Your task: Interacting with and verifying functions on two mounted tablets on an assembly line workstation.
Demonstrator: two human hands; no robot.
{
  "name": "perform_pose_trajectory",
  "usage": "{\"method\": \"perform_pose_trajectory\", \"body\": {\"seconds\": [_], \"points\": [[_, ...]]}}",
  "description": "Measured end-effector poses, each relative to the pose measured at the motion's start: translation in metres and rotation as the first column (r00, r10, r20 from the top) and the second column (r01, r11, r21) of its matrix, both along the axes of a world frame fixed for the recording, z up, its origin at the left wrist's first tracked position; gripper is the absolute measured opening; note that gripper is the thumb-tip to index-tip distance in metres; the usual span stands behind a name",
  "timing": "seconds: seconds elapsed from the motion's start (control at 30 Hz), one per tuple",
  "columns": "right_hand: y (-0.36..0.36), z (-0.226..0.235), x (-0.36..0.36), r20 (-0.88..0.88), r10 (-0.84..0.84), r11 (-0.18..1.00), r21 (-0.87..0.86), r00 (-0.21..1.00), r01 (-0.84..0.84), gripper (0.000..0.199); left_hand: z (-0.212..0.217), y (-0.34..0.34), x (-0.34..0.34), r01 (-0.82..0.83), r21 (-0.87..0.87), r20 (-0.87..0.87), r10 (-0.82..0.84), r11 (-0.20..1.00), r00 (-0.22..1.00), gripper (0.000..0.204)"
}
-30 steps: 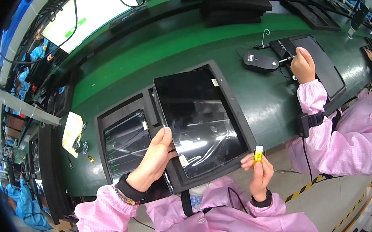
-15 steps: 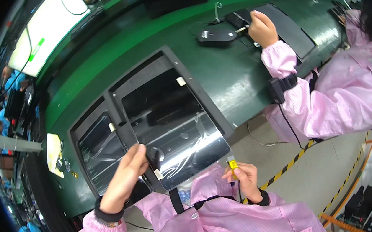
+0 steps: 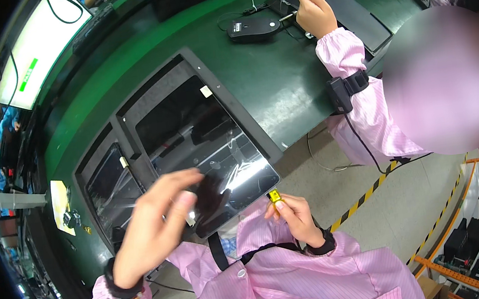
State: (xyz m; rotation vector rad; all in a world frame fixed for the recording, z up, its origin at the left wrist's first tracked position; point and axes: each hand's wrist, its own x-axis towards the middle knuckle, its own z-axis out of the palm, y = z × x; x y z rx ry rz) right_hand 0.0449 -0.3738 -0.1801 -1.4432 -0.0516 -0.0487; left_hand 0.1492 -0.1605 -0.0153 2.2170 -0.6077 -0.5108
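Observation:
A dark glossy tablet (image 3: 199,136) under clear film rests in the right compartment of a black tray (image 3: 183,67), its near end jutting past the tray. Over its near left part hovers my left hand (image 3: 156,221), fingers stretched and thumb apart, with nothing in it. In my right hand (image 3: 295,217) is a small plug with a yellow label (image 3: 274,196), pinched between thumb and fingers. The plug meets the tablet's near edge by the right corner; whether it is inserted cannot be made out. A second tablet (image 3: 110,179) lies in the left compartment.
At right, a co-worker's hand (image 3: 316,14) is closed near a black mouse-shaped device (image 3: 255,28) and a dark flat panel (image 3: 354,15). A lit monitor (image 3: 42,51) stands far left. A yellow sheet (image 3: 62,208) lies on the green table (image 3: 230,71).
My left hand has lifted off the tablet's left edge and moved over its surface, fingers opening. My right hand's plug has come up against the tablet's near edge. The whole view has shifted.

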Motion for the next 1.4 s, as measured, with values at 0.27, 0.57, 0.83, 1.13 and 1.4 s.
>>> {"method": "perform_pose_trajectory", "body": {"seconds": [0.27,0.57,0.83,1.13,1.4], "points": [[-0.011,0.012,-0.001,-0.152,0.097,0.992,0.101,0.984,-0.082,0.028,-0.07,-0.075,-0.021,0.25,0.247,0.407,-0.335,0.936,0.85,0.049],[-0.021,0.002,0.008,-0.138,0.207,0.968,0.169,0.969,-0.183,0.033,-0.077,-0.08,-0.03,0.198,0.246,0.438,-0.291,0.949,0.851,0.053],[-0.017,0.0,0.011,-0.094,0.102,0.991,0.099,0.99,-0.093,0.033,-0.079,-0.079,-0.034,0.176,0.203,0.423,-0.249,0.963,0.871,0.055],[-0.007,-0.012,0.02,-0.071,0.06,0.995,0.087,0.996,-0.053,0.028,-0.082,-0.082,-0.034,0.123,0.188,0.47,-0.199,0.974,0.86,0.05],[-0.021,-0.015,0.02,-0.079,-0.036,0.965,0.257,0.996,0.055,0.028,-0.09,-0.09,-0.036,0.025,0.211,0.565,-0.143,0.977,0.812,0.047]]}}
